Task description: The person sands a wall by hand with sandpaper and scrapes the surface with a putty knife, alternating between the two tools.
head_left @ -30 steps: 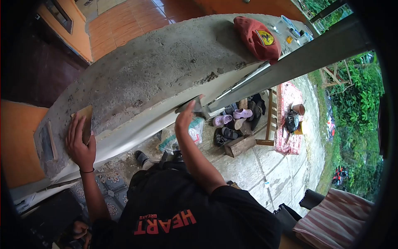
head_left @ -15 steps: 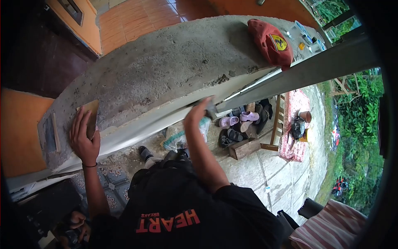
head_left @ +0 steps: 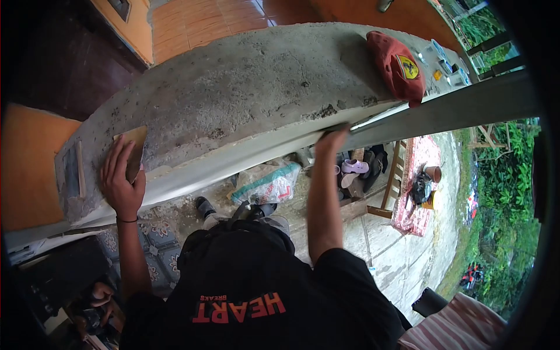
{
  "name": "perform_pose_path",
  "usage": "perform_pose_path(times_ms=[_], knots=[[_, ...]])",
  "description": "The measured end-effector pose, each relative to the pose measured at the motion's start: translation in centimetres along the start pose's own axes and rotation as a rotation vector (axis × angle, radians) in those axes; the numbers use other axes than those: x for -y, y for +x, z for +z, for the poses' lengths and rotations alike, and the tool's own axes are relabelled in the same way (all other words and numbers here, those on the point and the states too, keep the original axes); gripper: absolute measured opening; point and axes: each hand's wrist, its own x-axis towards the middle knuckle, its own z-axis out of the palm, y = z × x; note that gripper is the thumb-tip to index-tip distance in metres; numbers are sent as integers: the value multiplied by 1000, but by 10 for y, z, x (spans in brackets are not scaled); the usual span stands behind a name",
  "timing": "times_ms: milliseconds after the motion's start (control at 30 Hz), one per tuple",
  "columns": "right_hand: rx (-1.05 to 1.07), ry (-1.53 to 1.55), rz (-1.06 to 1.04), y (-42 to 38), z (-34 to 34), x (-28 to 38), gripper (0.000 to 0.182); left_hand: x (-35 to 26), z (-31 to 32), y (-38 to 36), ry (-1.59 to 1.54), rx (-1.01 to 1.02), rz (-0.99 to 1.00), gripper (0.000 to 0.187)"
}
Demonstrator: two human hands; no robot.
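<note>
My left hand (head_left: 122, 175) rests on the left part of the concrete ledge (head_left: 233, 87), its fingers on a tan, flat piece (head_left: 137, 149) that stands at an angle between thumb and fingers. My right hand (head_left: 333, 140) is at the ledge's pale front face (head_left: 245, 149), right of the middle. Its fingers are closed round a dark object at the face, blurred and mostly hidden. A red cap (head_left: 394, 64) with a yellow badge lies on the ledge, above and to the right of that hand.
Below the ledge are a white and green sack (head_left: 268, 184) and shoes (head_left: 354, 166). A grey post (head_left: 443, 111) crosses at the right. Small containers (head_left: 458, 76) stand beyond the cap. At the lower left, part of another person (head_left: 99, 303) shows.
My right hand has moved right along the ledge's face, and its arm now stands more upright. My left hand keeps its place on the tan piece. The view has shifted slightly.
</note>
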Motion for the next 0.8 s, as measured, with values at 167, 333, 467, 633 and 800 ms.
perform_pose_path(times_ms=[167, 333, 467, 633, 800], knots=[[37, -367, -127, -165, 36, -78, 61, -2, 3, 3, -7, 12, 26, 45], [-185, -217, -64, 15, -6, -11, 46, -3, 3, 4, -9, 2, 25, 43], [134, -84, -70, 77, -27, 36, 39, -1, 3, 3, -10, -8, 36, 43], [-122, 57, 110, -61, 35, -26, 59, 6, 7, -1, 0, -47, 29, 40], [-103, -94, 141, -120, 35, -63, 56, 14, 15, -3, -4, -125, 66, 37]])
